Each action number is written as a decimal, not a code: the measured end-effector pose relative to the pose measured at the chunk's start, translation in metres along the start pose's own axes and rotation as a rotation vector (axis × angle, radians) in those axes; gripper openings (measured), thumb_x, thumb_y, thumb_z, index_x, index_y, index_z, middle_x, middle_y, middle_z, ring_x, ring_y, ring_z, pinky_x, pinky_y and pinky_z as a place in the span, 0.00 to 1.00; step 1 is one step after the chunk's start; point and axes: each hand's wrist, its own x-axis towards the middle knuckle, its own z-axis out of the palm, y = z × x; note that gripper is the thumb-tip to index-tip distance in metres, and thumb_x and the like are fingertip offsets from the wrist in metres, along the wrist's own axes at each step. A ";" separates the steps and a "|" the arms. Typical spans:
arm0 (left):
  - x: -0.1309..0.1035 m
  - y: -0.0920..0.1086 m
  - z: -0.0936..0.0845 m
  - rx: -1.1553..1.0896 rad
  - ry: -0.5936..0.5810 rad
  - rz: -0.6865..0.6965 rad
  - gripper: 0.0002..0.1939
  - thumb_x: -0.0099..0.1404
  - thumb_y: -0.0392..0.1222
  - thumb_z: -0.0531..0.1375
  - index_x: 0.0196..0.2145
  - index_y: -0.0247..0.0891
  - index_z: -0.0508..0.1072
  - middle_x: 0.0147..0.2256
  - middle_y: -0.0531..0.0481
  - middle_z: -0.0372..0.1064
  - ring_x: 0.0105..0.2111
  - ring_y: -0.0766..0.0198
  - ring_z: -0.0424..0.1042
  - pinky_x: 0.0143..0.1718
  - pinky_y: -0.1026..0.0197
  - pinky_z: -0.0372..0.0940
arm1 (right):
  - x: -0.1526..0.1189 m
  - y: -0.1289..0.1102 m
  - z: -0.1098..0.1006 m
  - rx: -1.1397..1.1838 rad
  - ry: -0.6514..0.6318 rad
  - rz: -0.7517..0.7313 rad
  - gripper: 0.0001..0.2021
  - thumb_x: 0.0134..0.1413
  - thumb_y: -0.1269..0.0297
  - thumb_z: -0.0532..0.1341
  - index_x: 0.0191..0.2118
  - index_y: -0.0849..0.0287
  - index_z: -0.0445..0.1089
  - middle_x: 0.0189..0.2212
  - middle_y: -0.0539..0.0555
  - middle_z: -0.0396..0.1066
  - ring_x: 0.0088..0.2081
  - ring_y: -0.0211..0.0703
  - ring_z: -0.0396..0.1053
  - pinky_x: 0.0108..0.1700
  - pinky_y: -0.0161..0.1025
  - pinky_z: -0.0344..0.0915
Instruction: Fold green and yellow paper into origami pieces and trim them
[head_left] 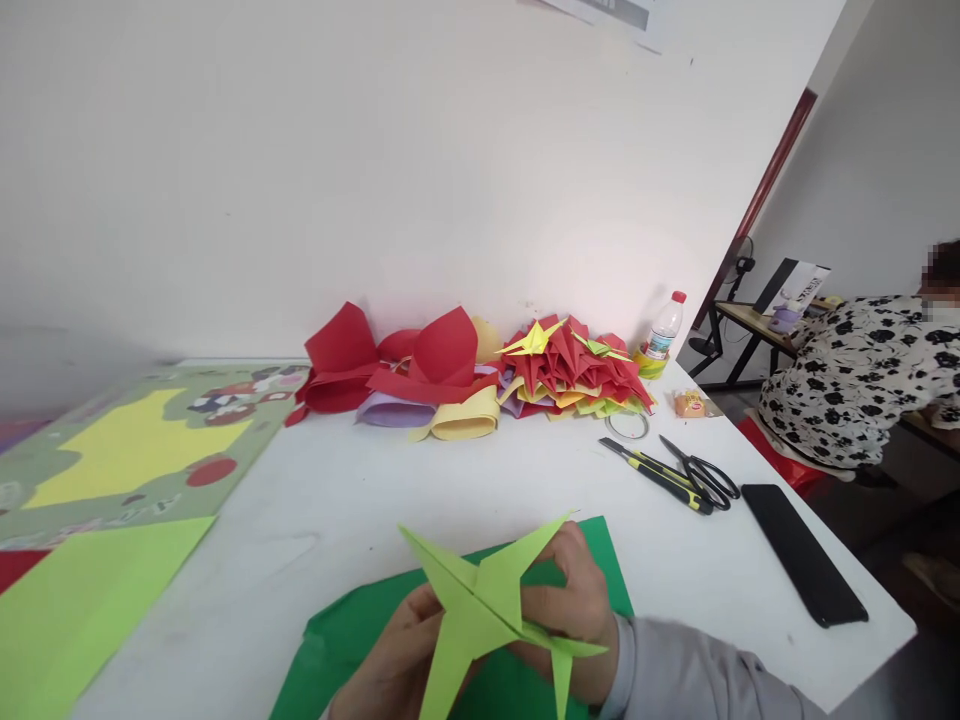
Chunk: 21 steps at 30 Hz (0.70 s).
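Observation:
A light green folded paper star [480, 610] with several long points is held up over the table at the bottom middle. My left hand [394, 655] grips its left side, the fingertips partly behind the paper. On the right side, my right hand [574, 600] has its fingers bent around the paper's edge, the fingertips partly covered by it. Beneath both hands lies a dark green paper sheet [345, 620] on the white table [247, 580].
Yellow-green sheets [112, 600] lie at the left. Red folded paper hats [442, 350] and a heap of paper stars [570, 370] stand along the wall. A cutter [660, 475], scissors [705, 475], a black phone-like slab [802, 555] and a bottle [662, 335] are right. A person [862, 380] sits beyond.

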 end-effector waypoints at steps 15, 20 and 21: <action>0.004 -0.007 -0.001 -0.014 -0.087 0.021 0.13 0.46 0.44 0.70 0.30 0.36 0.79 0.24 0.47 0.75 0.25 0.58 0.74 0.29 0.61 0.69 | 0.003 -0.016 -0.008 -0.270 0.255 -0.318 0.08 0.60 0.67 0.54 0.32 0.58 0.68 0.23 0.52 0.65 0.30 0.41 0.62 0.32 0.41 0.53; -0.003 -0.003 0.006 -0.034 -0.108 0.030 0.14 0.39 0.41 0.74 0.24 0.36 0.77 0.18 0.52 0.71 0.18 0.67 0.66 0.23 0.65 0.63 | 0.002 -0.016 -0.005 -0.150 0.264 -0.210 0.11 0.60 0.63 0.55 0.28 0.56 0.69 0.22 0.51 0.62 0.28 0.41 0.62 0.31 0.42 0.54; -0.004 -0.003 0.007 -0.018 -0.107 0.030 0.13 0.38 0.40 0.74 0.22 0.36 0.76 0.16 0.53 0.69 0.16 0.69 0.64 0.22 0.66 0.62 | 0.002 -0.015 -0.005 -0.076 0.235 -0.136 0.12 0.59 0.61 0.56 0.25 0.56 0.69 0.21 0.51 0.62 0.28 0.41 0.62 0.31 0.42 0.55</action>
